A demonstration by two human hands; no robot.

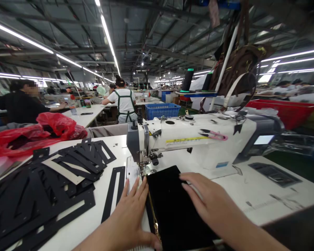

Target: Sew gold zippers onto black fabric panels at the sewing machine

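Observation:
A black fabric piece point(176, 205) lies on the sewing machine's bed, its far end near the needle area. Along its left side runs a gold-coloured zipper point(156, 226) with a metal pull. My left hand point(131, 209) lies flat with spread fingers, fingertips beside the presser foot point(143, 170) and at the piece's left edge. At the right edge, my right hand point(208, 197) touches the fabric with stretched fingers, thumb and forefinger slightly apart. The white sewing machine point(191, 139) stands just beyond both hands. One black slotted strip point(114, 190) lies left of my left hand.
A heap of black slotted pieces point(42, 188) covers the table's left side, with red plastic point(60, 125) behind. Pink-handled thread snips point(217, 135) rest on the machine arm. Thread cones point(187, 81) stand behind it. Beyond are a blue basket point(162, 110) and co-workers.

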